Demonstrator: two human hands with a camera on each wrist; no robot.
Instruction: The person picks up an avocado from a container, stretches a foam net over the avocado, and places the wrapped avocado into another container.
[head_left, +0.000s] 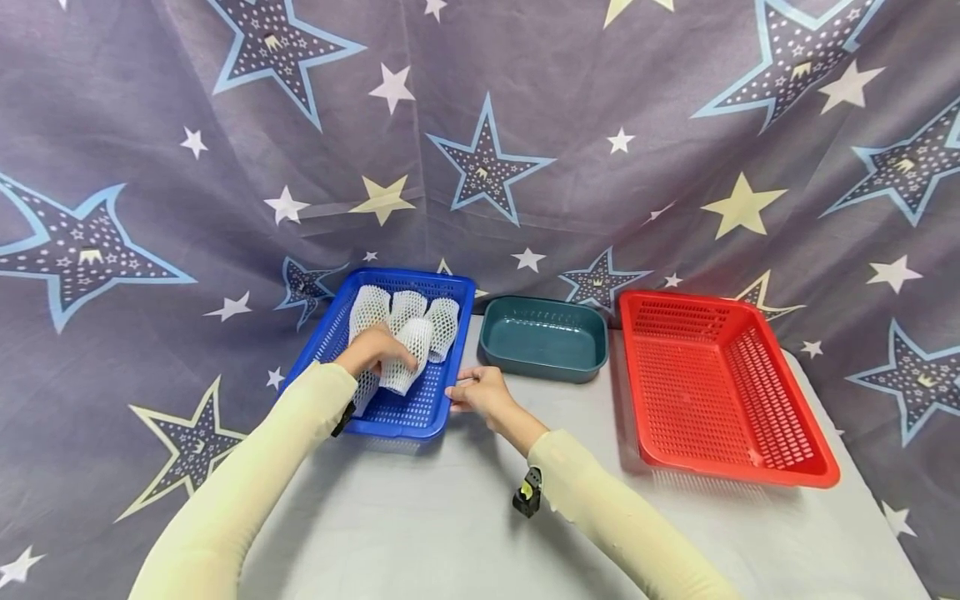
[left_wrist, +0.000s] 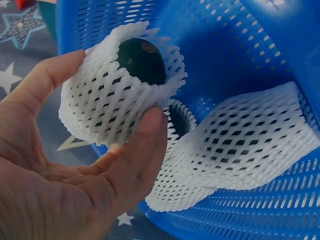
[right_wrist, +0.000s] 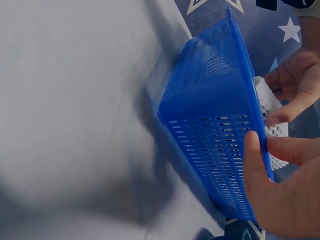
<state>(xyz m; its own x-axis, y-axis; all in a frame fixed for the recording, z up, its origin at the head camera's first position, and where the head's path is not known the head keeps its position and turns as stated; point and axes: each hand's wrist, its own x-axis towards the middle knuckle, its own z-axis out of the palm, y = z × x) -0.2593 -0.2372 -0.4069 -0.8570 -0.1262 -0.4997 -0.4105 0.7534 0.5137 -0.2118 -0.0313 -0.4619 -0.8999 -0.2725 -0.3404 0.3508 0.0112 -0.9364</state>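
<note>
My left hand [head_left: 377,348] is inside the blue basket [head_left: 401,431], gripping a dark green fruit [left_wrist: 142,61] sleeved in a white foam net [left_wrist: 102,105]. The fruit's rounded end, with a brown patch, shows through the net's opening. Several other white foam nets [head_left: 444,323] lie in the basket around it, with dark contents visible through the mesh of a nearby netted piece [left_wrist: 240,135]. At the basket's right side, my right hand [head_left: 486,393] pinches the rim, thumb outside and fingers over the edge, as the right wrist view shows.
A dark green rectangular dish [head_left: 543,367] stands right of the blue basket. Farther right is a large red basket [head_left: 652,392]. All rest on a pale table [head_left: 525,533], with a star-patterned cloth [head_left: 450,242] hanging behind.
</note>
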